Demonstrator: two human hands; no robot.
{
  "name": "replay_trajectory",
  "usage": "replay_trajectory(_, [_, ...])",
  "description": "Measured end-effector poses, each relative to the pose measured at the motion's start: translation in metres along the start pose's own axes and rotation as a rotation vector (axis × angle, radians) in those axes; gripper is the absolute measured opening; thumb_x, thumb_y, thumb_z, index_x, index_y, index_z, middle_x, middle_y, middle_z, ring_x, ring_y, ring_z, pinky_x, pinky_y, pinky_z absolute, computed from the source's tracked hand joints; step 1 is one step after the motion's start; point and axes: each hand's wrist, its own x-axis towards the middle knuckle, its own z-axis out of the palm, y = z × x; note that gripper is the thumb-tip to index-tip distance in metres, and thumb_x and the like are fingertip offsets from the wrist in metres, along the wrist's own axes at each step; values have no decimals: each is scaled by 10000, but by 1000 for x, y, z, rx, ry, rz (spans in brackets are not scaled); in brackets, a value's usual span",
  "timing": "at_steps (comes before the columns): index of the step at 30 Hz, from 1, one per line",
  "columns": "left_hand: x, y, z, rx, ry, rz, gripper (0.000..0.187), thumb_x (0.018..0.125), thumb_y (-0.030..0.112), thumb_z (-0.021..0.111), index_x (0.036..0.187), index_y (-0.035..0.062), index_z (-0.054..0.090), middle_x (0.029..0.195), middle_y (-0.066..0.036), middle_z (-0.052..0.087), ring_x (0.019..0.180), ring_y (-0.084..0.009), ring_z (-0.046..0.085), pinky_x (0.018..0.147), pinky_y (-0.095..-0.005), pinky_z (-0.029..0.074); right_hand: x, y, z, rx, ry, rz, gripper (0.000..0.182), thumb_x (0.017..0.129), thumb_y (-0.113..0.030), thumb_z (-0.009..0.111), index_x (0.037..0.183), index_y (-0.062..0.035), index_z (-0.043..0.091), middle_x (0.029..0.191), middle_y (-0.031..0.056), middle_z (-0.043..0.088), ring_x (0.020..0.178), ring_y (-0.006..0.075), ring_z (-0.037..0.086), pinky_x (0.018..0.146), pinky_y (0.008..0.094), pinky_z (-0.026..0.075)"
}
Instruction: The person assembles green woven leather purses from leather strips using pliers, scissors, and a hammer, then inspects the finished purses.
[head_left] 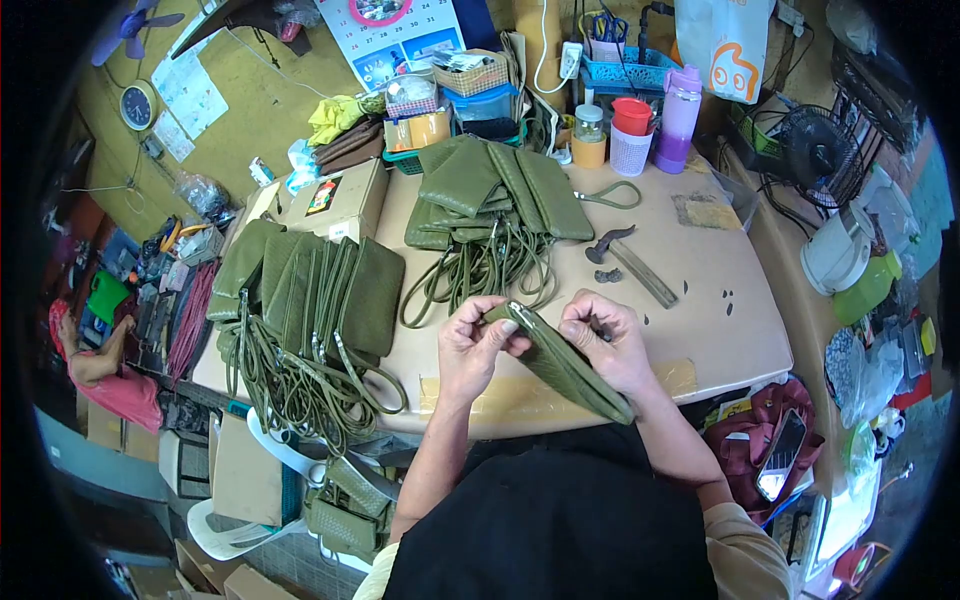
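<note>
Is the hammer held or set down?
Set down: the hammer lies on the table, while the left hand and right hand hold a green pouch.

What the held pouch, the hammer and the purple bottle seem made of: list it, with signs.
Green pouch: leather or imitation leather, by its textured, slightly sheened surface; which one, I cannot tell.
Hammer: head probably metal, dark and dull; handle apparently unpainted wood, brownish and matte.
Purple bottle: plastic or coated metal; its smooth, shaded colour leaves that open.
</note>
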Motion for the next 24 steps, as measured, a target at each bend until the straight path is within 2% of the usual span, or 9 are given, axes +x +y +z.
replay_trajectory(4, [-1, 15, 0, 151, 110, -277, 197, 891, 126, 664, 1029, -11, 630, 729, 5, 613, 657, -54, 554, 537, -181, 435, -1, 4, -2, 55, -140, 8, 96, 912, -81, 632, 851, -24, 585, 742, -50, 533, 646, 20, 459, 584, 190, 389])
replay_trajectory(8, [0, 3, -7, 318, -20, -189, 173, 934, 152, 611, 1019, 2, 624, 773, 12, 598, 635, -40, 504, 553, -193, 397, -9, 28, -3, 341, -87, 167, 109, 923, -136, 628, 890, -43, 580, 742, -41, 540, 588, 30, 436, 542, 185, 353])
replay_trajectory(10, [3, 1, -9, 403, -86, -200, 151, 942, 141, 595, 1005, 7, 624, 766, 34, 576, 653, -32, 472, 577, -197, 380, -13, 34, -5, 680, -103, 434, 125, 931, -178, 617, 936, -62, 571, 770, -17, 568, 545, 54, 413, 499, 195, 313])
replay_trajectory(14, [5, -19, -17, 488, -91, -184, 139, 956, 127, 567, 1026, 19, 621, 750, 47, 558, 679, -35, 482, 591, -205, 402, -21, 46, 5, 883, 40, 512, 123, 948, -170, 580, 999, -61, 553, 826, 19, 600, 528, 47, 411, 464, 185, 294])
replay_trajectory(15, [4, -17, -14, 488, -94, -188, 139, 956, 127, 567, 1026, 19, 621, 750, 47, 558, 679, -35, 482, 591, -205, 402, -23, 51, 4, 915, -12, 479, 118, 956, -169, 564, 1009, -65, 546, 853, 28, 618, 534, 55, 426, 467, 190, 309])
replay_trajectory(18, [-1, -12, -2, 373, -65, -370, 187, 916, 139, 619, 1066, 26, 612, 805, 31, 562, 685, -48, 493, 606, -217, 429, -21, 56, 0, 903, -14, 431, 104, 955, -167, 565, 995, -72, 552, 828, 22, 607, 532, 63, 431, 464, 197, 315])
replay_trajectory(20, [-8, -16, 5, 603, -106, -127, 321, 835, 161, 698, 1105, 22, 594, 900, -12, 555, 684, -73, 512, 619, -237, 458, -22, 48, 2, 821, 102, 477, 94, 955, -164, 567, 984, -75, 557, 765, 0, 558, 520, 43, 426, 458, 181, 309])
replay_trajectory(21, [-9, -18, 8, 603, -109, -130, 321, 835, 161, 698, 1105, 22, 594, 900, -12, 555, 684, -73, 512, 619, -237, 458, -22, 54, 0, 823, 119, 461, 89, 952, -163, 573, 977, -78, 559, 735, -12, 535, 514, 38, 428, 455, 176, 310])
replay_trajectory(24, [-13, -26, 18, 1043, -8, 175, 475, 724, 96, 672, 1177, 4, 563, 976, -116, 531, 674, -189, 555, 629, -270, 484, -18, 64, 6, 694, 209, 429, 87, 941, -163, 594, 945, -81, 566, 667, -32, 498, 490, 39, 422, 449, 171, 311])
